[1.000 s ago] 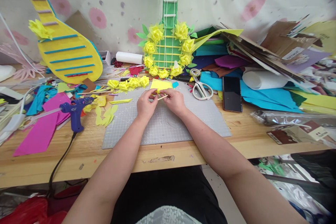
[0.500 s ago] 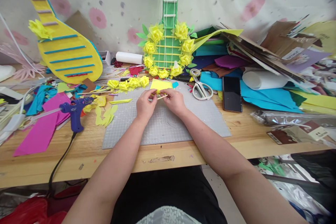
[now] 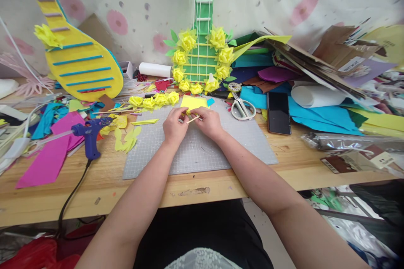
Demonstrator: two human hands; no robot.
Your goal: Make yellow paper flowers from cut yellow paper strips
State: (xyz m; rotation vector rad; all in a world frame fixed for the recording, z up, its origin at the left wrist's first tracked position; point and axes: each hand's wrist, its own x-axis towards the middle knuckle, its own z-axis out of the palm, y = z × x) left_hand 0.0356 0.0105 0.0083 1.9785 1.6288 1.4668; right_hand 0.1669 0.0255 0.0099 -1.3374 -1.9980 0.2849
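Above the grey cutting mat, my two hands nearly meet at the fingertips. My left hand is closed on a small piece of yellow paper, mostly hidden by the fingers. A thin pale stick slants out below the fingers of my right hand, which is closed on it; the right fingertips also touch the yellow paper. Just beyond the hands lies a flat yellow sheet. A row of yellow paper roses sits to the left of it.
A green paper guitar ringed with roses stands behind; a yellow one leans left. A blue glue gun with a cord is at left. Scissors and a phone lie right. Cardboard is piled back right.
The stick has tilted a little and shifted slightly left and down between the fingers. Both hands stay in nearly the same place.
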